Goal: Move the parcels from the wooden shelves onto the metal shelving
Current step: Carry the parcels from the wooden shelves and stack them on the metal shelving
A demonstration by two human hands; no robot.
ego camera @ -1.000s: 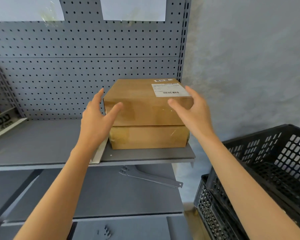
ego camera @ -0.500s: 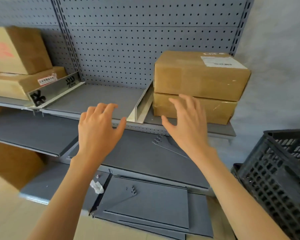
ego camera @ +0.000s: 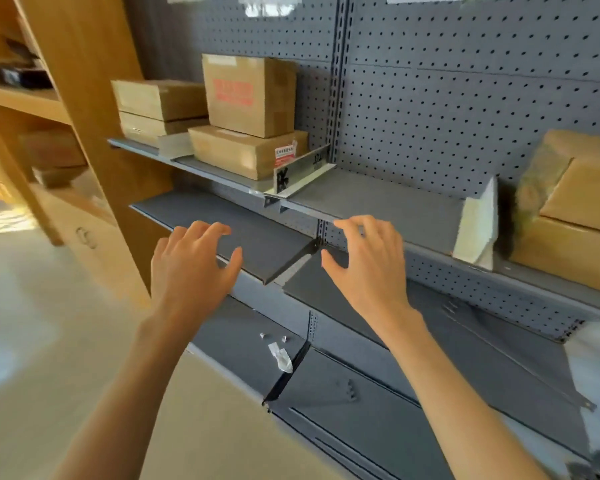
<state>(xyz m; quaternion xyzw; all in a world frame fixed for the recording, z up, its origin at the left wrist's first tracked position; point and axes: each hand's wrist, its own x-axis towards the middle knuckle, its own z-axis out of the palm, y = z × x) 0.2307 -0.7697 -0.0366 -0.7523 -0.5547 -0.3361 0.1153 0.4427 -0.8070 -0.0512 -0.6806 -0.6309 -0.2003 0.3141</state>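
Both of my hands hang empty in front of the grey metal shelving (ego camera: 378, 202). My left hand (ego camera: 191, 268) and my right hand (ego camera: 368, 265) have loosely spread fingers and hold nothing. Two stacked brown parcels (ego camera: 575, 216) sit at the right end of the metal shelf, partly cut off by the frame edge. Several more cardboard parcels (ego camera: 246, 123) stand on the left part of the same shelf. The wooden shelves (ego camera: 80, 64) rise at the far left, with blurred brown parcels (ego camera: 52, 150) inside them.
Two upright dividers (ego camera: 478, 223) split the metal shelf into bays. A lower grey shelf (ego camera: 243, 240) juts out under my hands. Loose grey panels and small scraps (ego camera: 281, 355) lie on the base by the floor.
My view has swung left, away from the two stacked parcels, and the wooden shelves have come into sight. Both hands left the top parcel and now float empty.
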